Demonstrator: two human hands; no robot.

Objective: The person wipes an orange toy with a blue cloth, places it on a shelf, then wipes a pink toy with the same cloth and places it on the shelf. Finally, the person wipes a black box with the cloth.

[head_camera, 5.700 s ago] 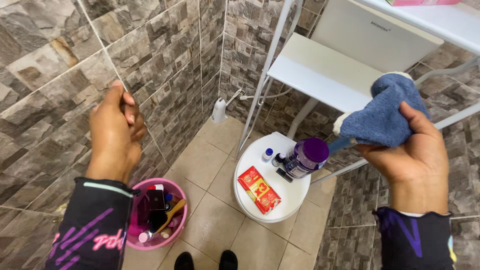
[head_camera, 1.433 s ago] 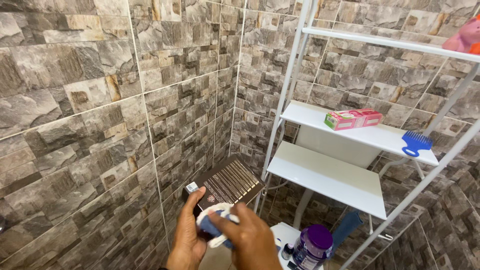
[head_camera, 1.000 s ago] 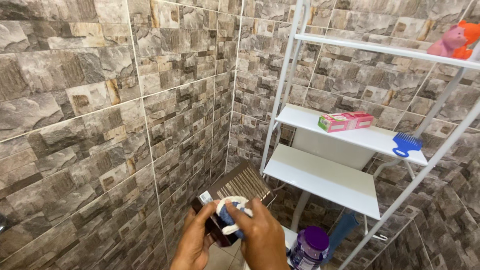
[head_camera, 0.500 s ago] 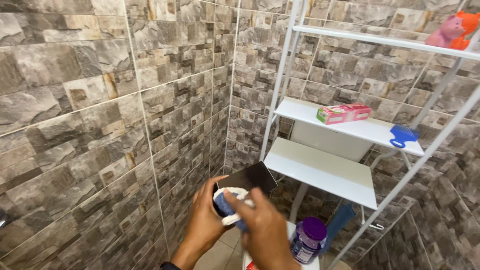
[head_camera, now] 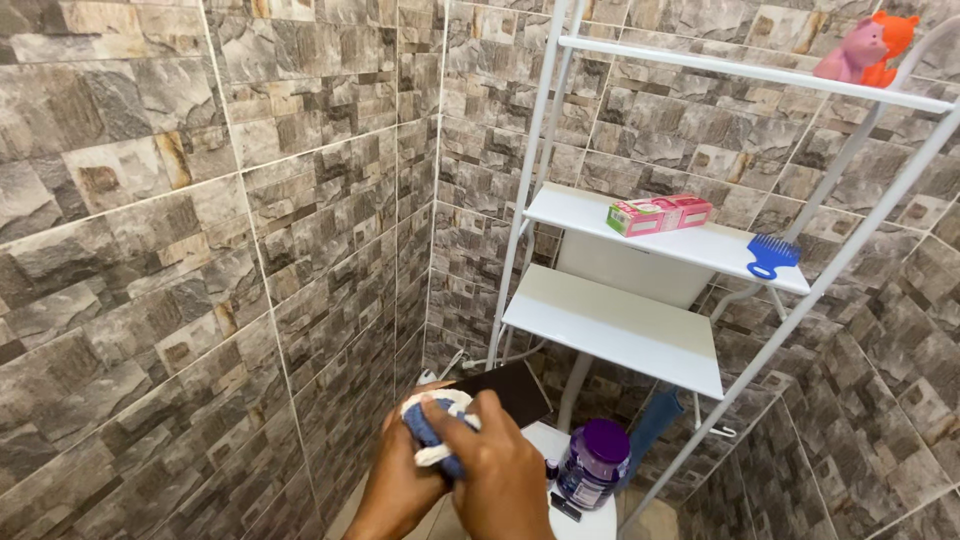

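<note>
Above the white toilet lid, left hand grips a dark flat box; right-hand fingers clamp a blue cloth; rubbing could knock the box down onto the purple-capped jar

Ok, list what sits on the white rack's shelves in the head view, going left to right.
Pink and green box → blue comb → pink toy on the top shelf, far right, with an orange one behind it.

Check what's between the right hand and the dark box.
The blue cloth: the right hand presses it against the dark box, which the left hand supports. Head view.
</note>
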